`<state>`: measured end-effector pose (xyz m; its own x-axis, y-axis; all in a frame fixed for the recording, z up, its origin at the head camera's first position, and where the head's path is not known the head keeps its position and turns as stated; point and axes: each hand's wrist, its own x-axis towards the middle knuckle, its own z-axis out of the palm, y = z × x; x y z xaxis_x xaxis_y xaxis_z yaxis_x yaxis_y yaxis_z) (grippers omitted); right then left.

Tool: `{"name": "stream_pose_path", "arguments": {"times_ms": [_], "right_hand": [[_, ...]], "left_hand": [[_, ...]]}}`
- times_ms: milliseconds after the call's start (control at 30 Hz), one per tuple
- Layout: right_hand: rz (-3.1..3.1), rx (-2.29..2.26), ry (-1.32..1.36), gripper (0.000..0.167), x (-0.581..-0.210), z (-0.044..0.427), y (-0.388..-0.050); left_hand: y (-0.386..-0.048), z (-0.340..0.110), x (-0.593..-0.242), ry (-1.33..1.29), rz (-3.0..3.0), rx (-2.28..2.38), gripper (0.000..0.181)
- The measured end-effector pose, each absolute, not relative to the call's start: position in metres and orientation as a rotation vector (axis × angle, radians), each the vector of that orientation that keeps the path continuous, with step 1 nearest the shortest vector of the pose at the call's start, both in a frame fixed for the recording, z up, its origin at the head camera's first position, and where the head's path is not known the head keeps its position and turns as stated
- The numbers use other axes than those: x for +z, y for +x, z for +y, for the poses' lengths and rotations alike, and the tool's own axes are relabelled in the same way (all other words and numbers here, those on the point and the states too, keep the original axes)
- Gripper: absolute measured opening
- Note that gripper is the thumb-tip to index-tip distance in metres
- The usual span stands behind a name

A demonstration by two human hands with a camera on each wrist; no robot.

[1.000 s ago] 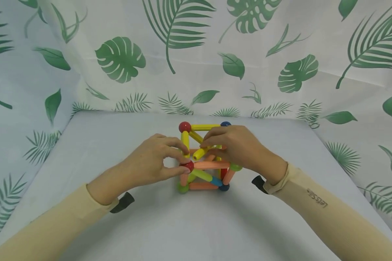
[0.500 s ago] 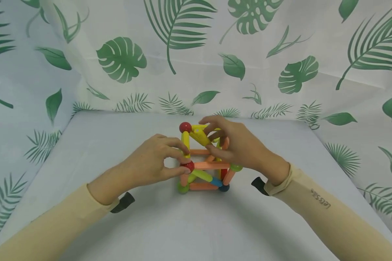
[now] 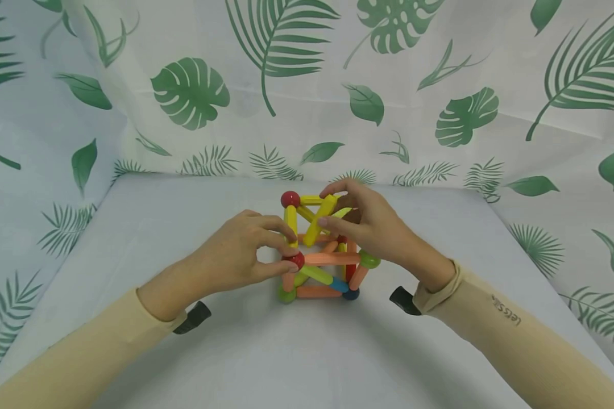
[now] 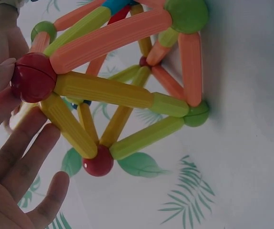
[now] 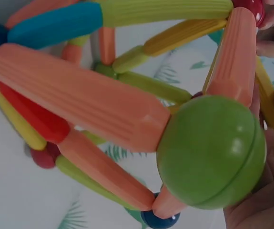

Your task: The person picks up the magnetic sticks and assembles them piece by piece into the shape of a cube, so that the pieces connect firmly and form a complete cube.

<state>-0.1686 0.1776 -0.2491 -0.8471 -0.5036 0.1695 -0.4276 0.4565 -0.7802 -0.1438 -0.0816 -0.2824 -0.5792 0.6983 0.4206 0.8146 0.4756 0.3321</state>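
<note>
A cube-like frame of magnetic rods and balls stands on the white surface. My left hand (image 3: 245, 250) pinches the red ball (image 3: 295, 261) at its near upper left corner; the left wrist view shows thumb and fingers on that red ball (image 4: 33, 78). Over the frame's top, my right hand (image 3: 376, 224) holds a loose yellow rod (image 3: 320, 220) between thumb and fingers, tilted and with its lower end free. Below that hand is a green ball (image 3: 369, 259), joined to the red ball by an orange rod (image 3: 332, 259). The right hand hides the frame's far upper right corner.
Another red ball (image 3: 290, 199) marks the far upper left corner. Near the bottom sit a green ball (image 3: 287, 294) and a dark blue ball (image 3: 351, 293). A leaf-print cloth (image 3: 307, 125) hangs behind the white table surface (image 3: 307, 352).
My right hand has moved up and back a little, and the yellow rod in it has turned from lying low to a steeper tilt. The left hand has stayed on the red ball.
</note>
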Motion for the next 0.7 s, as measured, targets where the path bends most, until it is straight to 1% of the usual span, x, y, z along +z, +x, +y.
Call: {"name": "stream_pose_path", "arguments": {"times_ms": [333,700], "right_hand": [[2.404,-1.445,-0.548,0.038,-0.2534,0.178,-0.1698],[2.573,-1.159,-0.656,0.031,-0.2473,0.1801,-0.1698]], "left_hand": [[-0.1425,-0.0813,-0.2815,-1.291,-2.508,-0.742,0.023],[-0.1434,-0.0818,-0.2823,-1.31,-2.473,-0.757,0.019]]}}
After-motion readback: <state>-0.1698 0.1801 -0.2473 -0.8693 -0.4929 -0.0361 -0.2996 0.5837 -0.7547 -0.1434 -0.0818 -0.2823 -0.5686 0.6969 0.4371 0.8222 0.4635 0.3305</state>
